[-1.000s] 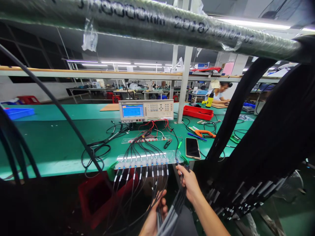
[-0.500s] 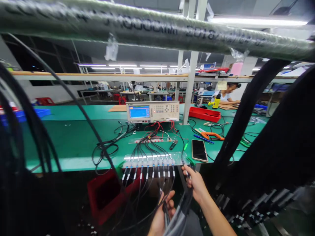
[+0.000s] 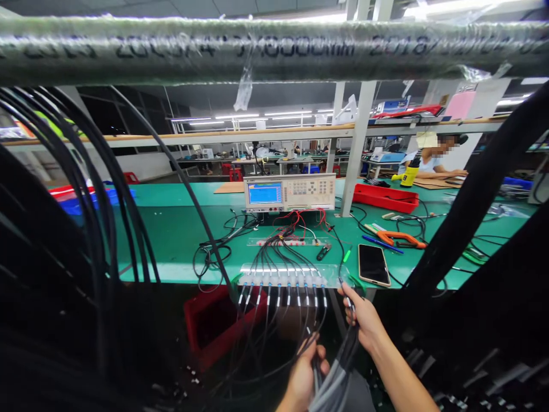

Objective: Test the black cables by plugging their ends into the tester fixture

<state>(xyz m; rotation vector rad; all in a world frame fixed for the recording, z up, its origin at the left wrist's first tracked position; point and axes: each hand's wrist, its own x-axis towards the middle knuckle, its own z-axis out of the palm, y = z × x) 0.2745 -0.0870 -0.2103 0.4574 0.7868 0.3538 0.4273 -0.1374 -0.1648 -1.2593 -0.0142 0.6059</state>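
My right hand (image 3: 363,316) is closed on a black cable, its fingertips at the right end of a clear plastic strip (image 3: 332,276) on the bench's front edge. Lower and to the left, my left hand (image 3: 302,372) curls around black cables; a bundle of grey and black cables (image 3: 337,377) hangs between the hands. Along the strip, a row of cables with blue tips and white bands (image 3: 299,296) is plugged in from the front. Thin black leads (image 3: 278,252) run from its back to a bench tester (image 3: 289,193) with a lit blue screen.
A phone (image 3: 374,265), an orange-handled tool (image 3: 401,238) and a red tray (image 3: 386,198) lie on the green bench (image 3: 171,229). Below is a red bin (image 3: 206,326). Black cables hang at both sides under a wrapped pipe (image 3: 274,51). Farther back sits a person (image 3: 429,163).
The view has swung left, so the bench and everything on it sit farther right. My left fingers have closed in around the cables. My right hand stays at the strip's right end.
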